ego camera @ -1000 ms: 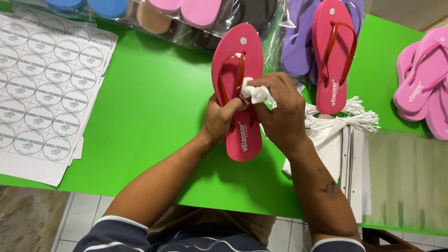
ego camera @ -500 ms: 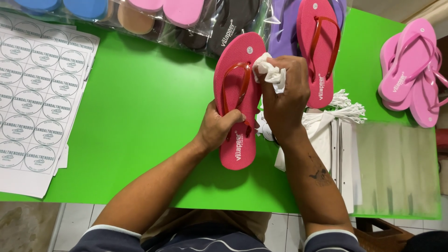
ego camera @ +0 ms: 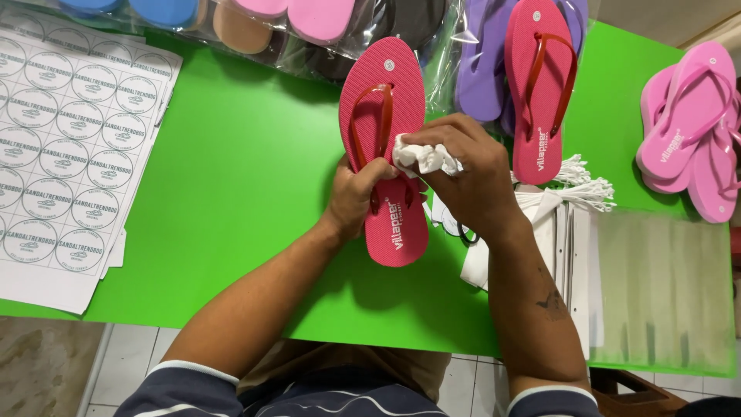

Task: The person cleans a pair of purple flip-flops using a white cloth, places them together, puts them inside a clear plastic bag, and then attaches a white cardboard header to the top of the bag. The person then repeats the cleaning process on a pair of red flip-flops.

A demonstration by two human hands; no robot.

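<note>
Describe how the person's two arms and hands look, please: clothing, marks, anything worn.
Both hands, left hand and right hand, are bare: no gloves, and no rings or watch in sight. The forearms are uncovered. Short dark blue sleeves with white stripes end near the elbows. A small dark tattoo marks the right forearm.

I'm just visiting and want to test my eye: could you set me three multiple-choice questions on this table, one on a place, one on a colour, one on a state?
1. Where do the sticker sheets lie?
A. at the table's left edge
B. under the pink pair
C. on the floor

2. What colour is the table?
A. white
B. green
C. brown

3. What is the right hand doing?
A. lying flat and empty
B. pressing a white cloth to the red sandal
C. lifting a sticker

Answers: 1 A, the sheets of round stickers cover the left side. 2 B, bright green shows all around the sandals. 3 B, the crumpled cloth sits under its fingers by the strap, while the left hand grips the sandal.
</note>
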